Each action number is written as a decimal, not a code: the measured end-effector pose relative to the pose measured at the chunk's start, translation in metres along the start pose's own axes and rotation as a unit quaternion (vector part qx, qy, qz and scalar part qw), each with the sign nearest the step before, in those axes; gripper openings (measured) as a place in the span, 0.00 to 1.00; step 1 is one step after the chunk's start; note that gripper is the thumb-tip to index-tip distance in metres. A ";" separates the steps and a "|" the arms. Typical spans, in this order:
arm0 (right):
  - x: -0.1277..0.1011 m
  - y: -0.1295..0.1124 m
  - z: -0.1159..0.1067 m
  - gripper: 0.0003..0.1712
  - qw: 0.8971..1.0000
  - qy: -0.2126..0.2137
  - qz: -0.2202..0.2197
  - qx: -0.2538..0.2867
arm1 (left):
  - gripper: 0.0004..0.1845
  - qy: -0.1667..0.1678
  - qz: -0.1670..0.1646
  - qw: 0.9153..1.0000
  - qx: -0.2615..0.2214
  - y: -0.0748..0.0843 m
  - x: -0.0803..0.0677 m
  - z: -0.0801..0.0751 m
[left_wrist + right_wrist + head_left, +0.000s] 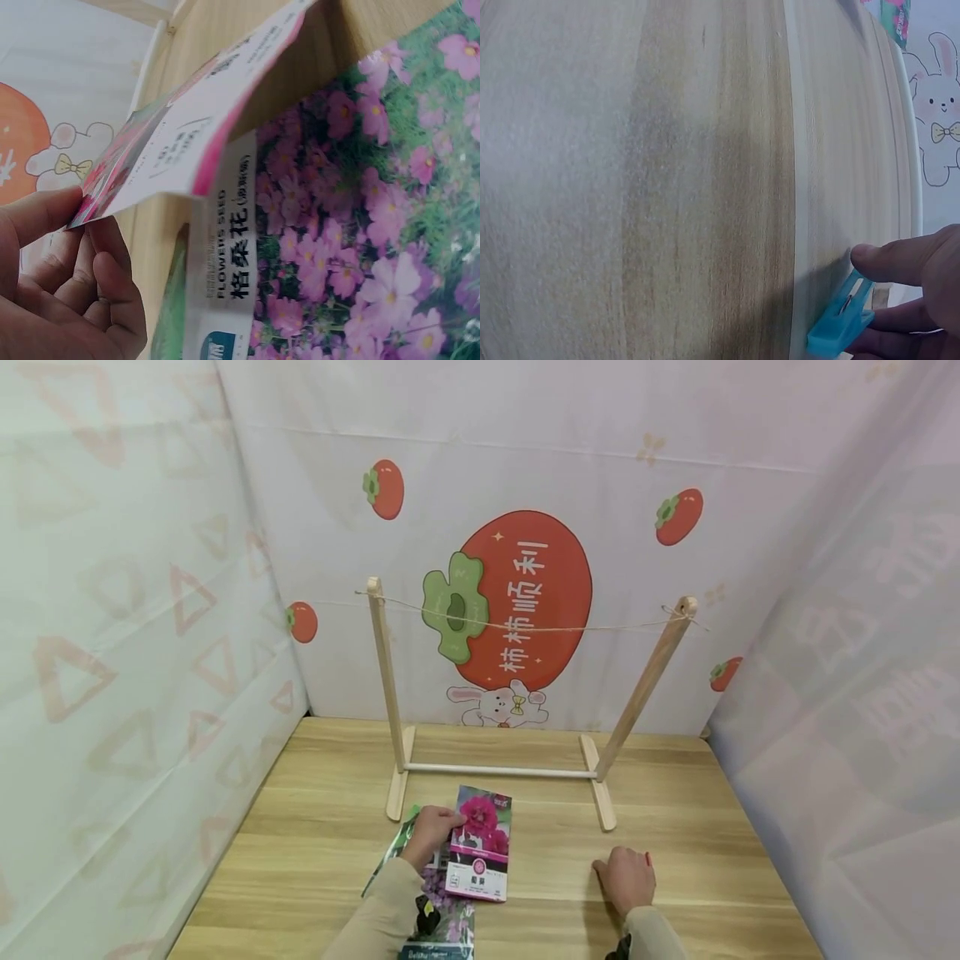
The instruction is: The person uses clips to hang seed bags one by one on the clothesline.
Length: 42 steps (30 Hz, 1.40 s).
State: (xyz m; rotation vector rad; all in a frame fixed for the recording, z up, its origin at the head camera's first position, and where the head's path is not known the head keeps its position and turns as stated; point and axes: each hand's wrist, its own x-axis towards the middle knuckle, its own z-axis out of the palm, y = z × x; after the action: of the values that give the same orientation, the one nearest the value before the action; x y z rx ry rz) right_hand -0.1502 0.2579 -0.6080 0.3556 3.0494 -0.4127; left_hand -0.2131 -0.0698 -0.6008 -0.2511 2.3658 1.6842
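Observation:
My left hand (432, 833) pinches the upper left edge of a flower seed packet (480, 865) between thumb and fingers. This packet shows magenta blooms above a white lower part, and in the left wrist view it is raised and bowed. Below it lies another seed packet (375, 225) with pale pink flowers, partly covered in the head view. My right hand (628, 878) is low over the table on the right. Between its thumb and fingers it holds a light blue clothespin (838, 322), seen in the right wrist view but hidden in the head view.
Behind the hands stands a wooden frame with a left post (386, 668), a right post (645, 689) and a low white rod (502, 771). A thin string (558, 629) sags between the post tops. Printed cloth walls (622, 435) enclose the wooden table (697, 810).

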 end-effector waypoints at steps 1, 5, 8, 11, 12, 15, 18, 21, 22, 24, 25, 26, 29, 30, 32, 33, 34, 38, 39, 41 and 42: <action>0.000 0.000 0.000 0.23 1.000 0.004 0.000 0.002 | 0.12 -0.005 0.001 1.000 -0.005 0.001 0.000 -0.001; -0.001 0.000 -0.002 0.18 1.000 0.002 0.008 0.020 | 0.12 -0.020 0.011 1.000 -0.012 0.003 -0.002 -0.005; -0.001 -0.001 -0.003 0.14 0.999 -0.005 0.017 0.036 | 0.13 -0.029 0.019 0.999 -0.016 0.004 -0.004 -0.009; -0.001 -0.003 -0.007 0.17 0.999 -0.008 0.020 0.049 | 0.13 -0.030 0.022 0.999 -0.021 0.006 -0.006 -0.012; 0.000 -0.003 -0.008 0.18 0.998 -0.011 0.022 0.054 | 0.13 -0.028 0.020 0.999 -0.025 0.007 -0.007 -0.013; 0.000 -0.006 -0.011 0.20 0.997 -0.019 0.027 0.064 | 0.12 -0.018 0.022 0.999 -0.029 0.008 -0.007 -0.015; 0.000 -0.008 -0.014 0.20 0.996 -0.021 0.024 0.079 | 0.12 -0.009 0.022 0.999 -0.039 0.008 -0.006 -0.016; -0.001 -0.009 -0.017 0.19 0.995 -0.018 0.013 0.102 | 0.11 -0.003 0.027 0.999 -0.045 0.007 -0.004 -0.016; -0.001 -0.010 -0.018 0.19 0.994 -0.018 0.009 0.110 | 0.11 -0.001 0.029 0.999 -0.046 0.007 -0.004 -0.016; -0.001 -0.011 -0.019 0.19 0.992 -0.018 0.004 0.121 | 0.11 0.004 0.033 0.998 -0.046 0.007 -0.004 -0.017; -0.001 -0.011 -0.020 0.20 0.992 -0.018 0.002 0.125 | 0.11 0.007 0.035 0.998 -0.045 0.008 -0.005 -0.017; -0.001 -0.012 -0.022 0.20 0.992 -0.018 0.000 0.128 | 0.12 0.010 0.038 0.998 -0.044 0.008 -0.006 -0.018; -0.001 -0.013 -0.025 0.20 0.991 -0.014 -0.006 0.136 | 0.12 0.018 0.040 0.998 -0.047 0.011 -0.008 -0.020; -0.001 -0.014 -0.026 0.19 0.990 -0.012 -0.009 0.138 | 0.12 0.018 0.041 0.998 -0.050 0.012 -0.008 -0.020; -0.002 -0.015 -0.029 0.18 0.989 -0.012 -0.016 0.146 | 0.12 0.018 0.045 0.998 -0.051 0.013 -0.009 -0.022; -0.002 -0.016 -0.030 0.17 0.989 -0.011 -0.019 0.148 | 0.13 0.016 0.047 0.997 -0.053 0.014 -0.009 -0.023; -0.002 -0.016 -0.031 0.16 0.988 -0.011 -0.023 0.151 | 0.13 0.013 0.048 0.997 -0.053 0.014 -0.009 -0.024; -0.002 -0.018 -0.035 0.15 0.986 -0.014 -0.033 0.164 | 0.13 0.008 0.054 0.997 -0.050 0.014 -0.007 -0.028; -0.002 -0.018 -0.036 0.15 0.985 -0.012 -0.035 0.168 | 0.13 0.009 0.056 0.997 -0.047 0.014 -0.006 -0.029; -0.001 -0.019 -0.038 0.16 0.984 -0.010 -0.039 0.174 | 0.12 0.012 0.056 0.997 -0.048 0.014 -0.005 -0.031; 0.000 -0.019 -0.039 0.17 0.984 -0.008 -0.038 0.173 | 0.12 0.014 0.058 0.997 -0.050 0.014 -0.005 -0.032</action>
State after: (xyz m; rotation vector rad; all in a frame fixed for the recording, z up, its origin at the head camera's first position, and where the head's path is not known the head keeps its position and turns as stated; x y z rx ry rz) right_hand -0.1547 0.2506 -0.5658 0.2442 2.9757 -0.9502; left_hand -0.2151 -0.0949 -0.5765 -0.1563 2.3608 1.8665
